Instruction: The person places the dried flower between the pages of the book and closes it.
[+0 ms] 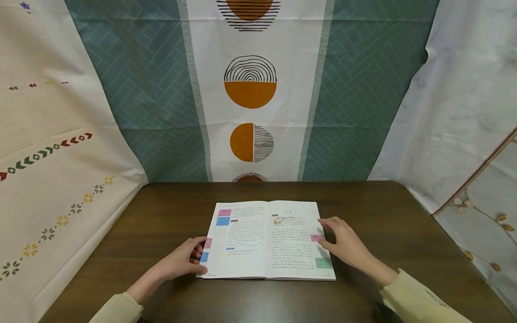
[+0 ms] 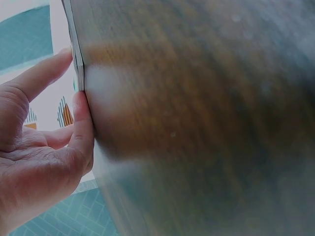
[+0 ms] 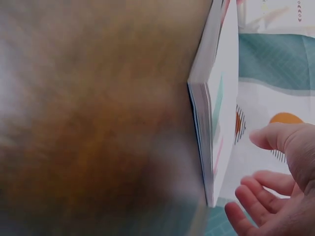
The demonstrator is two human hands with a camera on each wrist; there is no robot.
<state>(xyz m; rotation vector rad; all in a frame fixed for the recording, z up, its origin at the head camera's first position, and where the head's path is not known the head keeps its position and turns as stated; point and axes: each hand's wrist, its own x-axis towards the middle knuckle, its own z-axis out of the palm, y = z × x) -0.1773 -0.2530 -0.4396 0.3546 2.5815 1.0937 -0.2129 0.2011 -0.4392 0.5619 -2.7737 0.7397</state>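
Note:
An open book (image 1: pixel 247 264) with printed text and pink, blue and green tabs lies flat on the dark wooden table. At its lower left edge, my left hand (image 1: pixel 181 260) grips the side, thumb on the page corner and fingers bent against the edge. The left wrist view shows that hand (image 2: pixel 44 132) with the book's thin edge (image 2: pixel 78 64) between thumb and fingers. Over the right page's outer margin is my right hand (image 1: pixel 343 242), thumb and fingers spread. In the right wrist view this hand (image 3: pixel 280 182) is apart from the thick page block (image 3: pixel 209 142), holding nothing.
The brown table (image 1: pixel 258 300) extends on all sides of the book. Behind its far edge hangs a green and white cloth (image 1: pixel 250 103) with orange circles. A cream patterned cloth (image 1: pixel 52 179) drapes at left, and a pale marbled cloth (image 1: pixel 456 134) at right.

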